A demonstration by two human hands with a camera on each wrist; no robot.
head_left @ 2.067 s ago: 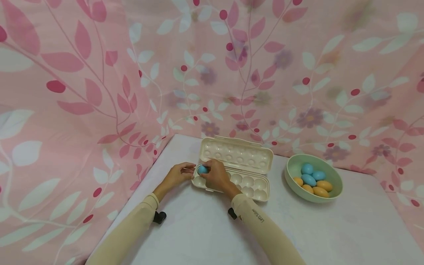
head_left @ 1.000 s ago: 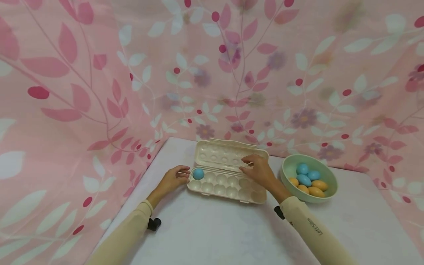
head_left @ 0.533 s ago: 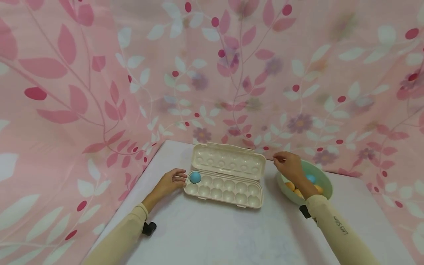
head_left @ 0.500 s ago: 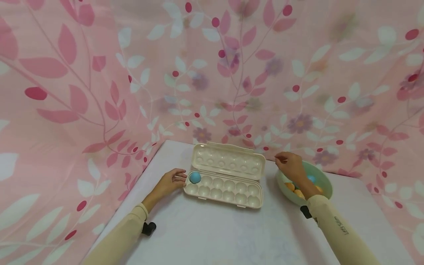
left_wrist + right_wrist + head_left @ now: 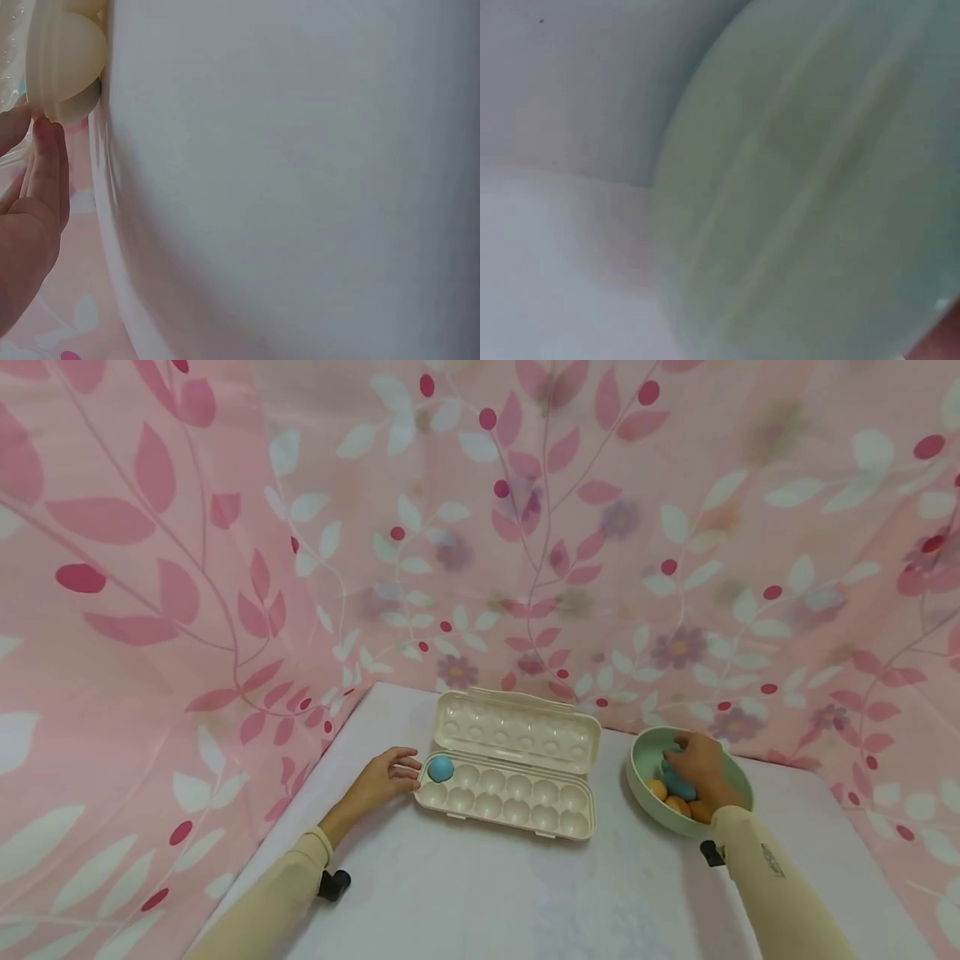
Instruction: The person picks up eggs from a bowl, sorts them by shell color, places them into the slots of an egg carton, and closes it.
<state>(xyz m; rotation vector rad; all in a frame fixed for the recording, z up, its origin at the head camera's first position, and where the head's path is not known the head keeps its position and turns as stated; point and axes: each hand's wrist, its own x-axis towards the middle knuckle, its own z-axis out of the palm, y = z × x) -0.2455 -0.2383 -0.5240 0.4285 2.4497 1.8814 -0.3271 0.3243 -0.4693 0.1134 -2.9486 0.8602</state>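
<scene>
A beige plastic egg carton (image 5: 491, 807) lies on the table, its lid (image 5: 517, 731) folded back. One blue egg (image 5: 440, 768) sits in the back-left pocket; the other pockets hold nothing. My left hand (image 5: 377, 779) is at the carton's left end, fingers extended, and in the left wrist view its fingertips (image 5: 43, 127) touch the side just under the rim. My right hand (image 5: 703, 764) reaches down into a pale green bowl (image 5: 651, 750), thumb and index finger apart, over blue eggs (image 5: 681, 787) and yellow-orange eggs (image 5: 657, 789). It hides part of the eggs.
A white cloth covers the table (image 5: 480, 902). Pink leaf-patterned curtain (image 5: 525, 568) hangs behind and at the sides, close to the table's back edge. The bowl's outer wall (image 5: 802, 187) fills much of the right wrist view, blurred.
My right hand has let go of the blue egg in the carton's back-left pocket, moved right and lowered into the bowl. My left hand has stayed at the carton's left end.
</scene>
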